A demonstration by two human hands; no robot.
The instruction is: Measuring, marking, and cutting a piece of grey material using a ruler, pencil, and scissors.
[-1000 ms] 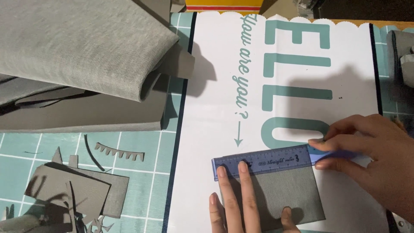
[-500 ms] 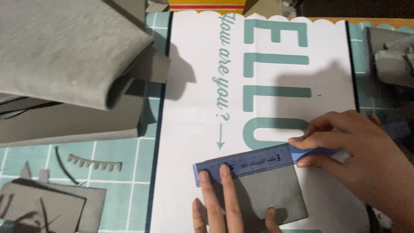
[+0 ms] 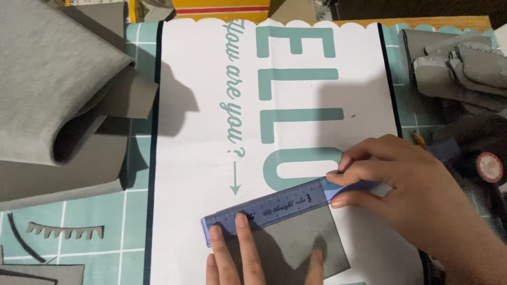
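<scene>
Fingers of the left hand [image 3: 237, 258] still press the ruler [image 3: 274, 207] onto the grey sheet [image 3: 296, 243] near the poster's [image 3: 200, 105] bottom edge; the right hand [image 3: 406, 195] keeps pinching the ruler's end, nothing shifted.

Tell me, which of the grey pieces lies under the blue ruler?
The small flat grey rectangle on the white sheet, pressed by the left hand; the other grey pieces lie folded or rolled at the sides.
</scene>
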